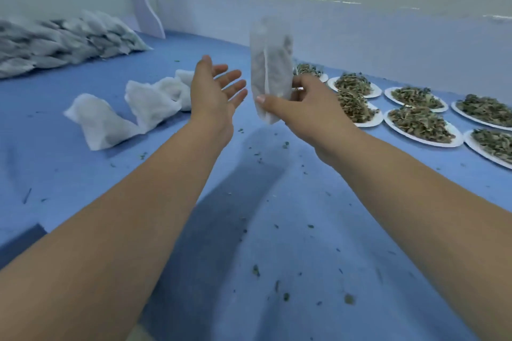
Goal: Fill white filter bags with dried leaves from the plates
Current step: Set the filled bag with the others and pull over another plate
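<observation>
While the right hand (302, 102) pinches a white filter bag (270, 69) upright above the blue table (277, 230), the left hand (216, 91) hovers just left of it, fingers spread wide. Plates of dried leaves (415, 122) sit right; empty bags (133, 108) left.

Your filter bag (271, 63) is blurring toward its top, so you are not seeing what is inside. Your right hand (304, 108) is covering part of one plate (372, 121) behind it. The right edge is cutting off two outer plates (482, 153), and the left edge is cutting off the blurred heap of bags (55, 44) in the upper left.
</observation>
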